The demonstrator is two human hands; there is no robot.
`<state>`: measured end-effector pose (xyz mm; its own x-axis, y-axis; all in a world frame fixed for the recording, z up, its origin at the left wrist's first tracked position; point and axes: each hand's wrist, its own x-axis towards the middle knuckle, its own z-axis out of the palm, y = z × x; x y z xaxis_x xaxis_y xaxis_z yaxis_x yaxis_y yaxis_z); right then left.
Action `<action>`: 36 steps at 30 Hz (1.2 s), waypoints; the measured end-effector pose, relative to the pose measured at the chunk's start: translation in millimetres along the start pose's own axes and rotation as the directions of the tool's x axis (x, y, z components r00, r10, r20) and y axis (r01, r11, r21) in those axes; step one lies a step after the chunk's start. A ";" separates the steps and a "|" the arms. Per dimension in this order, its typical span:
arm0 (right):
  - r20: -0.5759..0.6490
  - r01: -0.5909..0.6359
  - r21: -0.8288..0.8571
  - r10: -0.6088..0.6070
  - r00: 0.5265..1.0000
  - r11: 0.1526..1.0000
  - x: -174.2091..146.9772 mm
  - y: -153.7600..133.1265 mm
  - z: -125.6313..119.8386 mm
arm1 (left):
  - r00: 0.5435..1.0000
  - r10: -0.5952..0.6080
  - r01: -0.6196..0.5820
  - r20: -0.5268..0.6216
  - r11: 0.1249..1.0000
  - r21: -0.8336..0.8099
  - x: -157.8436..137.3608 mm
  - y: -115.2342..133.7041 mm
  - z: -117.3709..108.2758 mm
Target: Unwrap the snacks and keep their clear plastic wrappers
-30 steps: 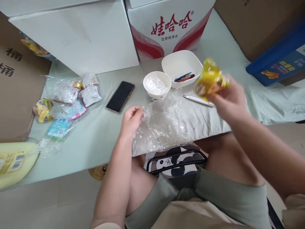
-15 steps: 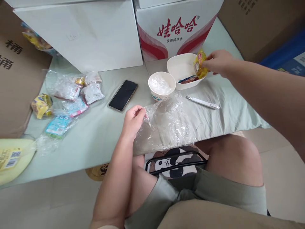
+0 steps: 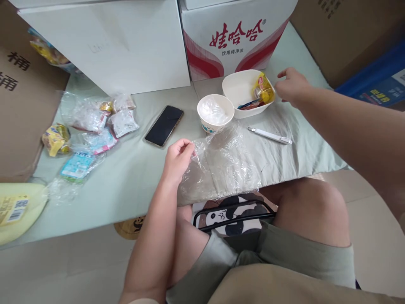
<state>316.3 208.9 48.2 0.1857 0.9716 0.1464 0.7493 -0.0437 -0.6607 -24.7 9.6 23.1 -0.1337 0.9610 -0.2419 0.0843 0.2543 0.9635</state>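
Observation:
My left hand point(image 3: 179, 158) pinches the edge of a clear plastic bag point(image 3: 228, 162), which lies crumpled across the front of the cloth. At the right rim of a white plastic basin point(image 3: 233, 88), my right hand point(image 3: 292, 86) is apart from everything, fingers parted and holding nothing. Inside the basin a yellow snack packet point(image 3: 263, 88) rests against the right wall, beside some darker flat packets point(image 3: 251, 104). A white paper bowl point(image 3: 215, 126) with clear plastic film inside stands just left of the basin. In front of the basin lies a white utility knife point(image 3: 270, 135).
A black phone point(image 3: 164, 126) lies left of the bowl. Several wrapped items point(image 3: 90, 120) are heaped at the left, near a yellow-green package point(image 3: 22, 211). White cartons point(image 3: 126, 46) stand along the back, and a brown carton point(image 3: 348, 29) is at the right.
My right hand has let go of the yellow packet, which now sits in the basin, and has drawn slightly to the right. My left hand keeps its hold on the plastic bag.

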 end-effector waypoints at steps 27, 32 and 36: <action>0.277 0.726 0.156 -0.735 0.618 0.670 -197.1 -25.4 -5.8 | 1.000 -0.009 0.008 -0.010 0.999 -0.041 4.4 -2.2 -2.7; 0.528 0.680 0.078 -0.609 0.592 0.729 -263.5 -0.8 14.0 | 0.977 0.211 -0.214 0.040 0.966 0.144 -0.9 -3.9 -13.9; 0.548 0.640 -0.058 -0.511 0.662 0.766 -283.7 13.1 4.9 | 0.903 0.319 -0.420 0.286 0.793 0.442 -10.3 -3.3 -20.7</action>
<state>270.3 -66.2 -5.7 -0.6083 0.7931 0.0311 0.7301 0.5745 -0.3699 -44.0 -3.4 24.7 0.1890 0.9804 0.0563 0.5592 -0.1546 0.8145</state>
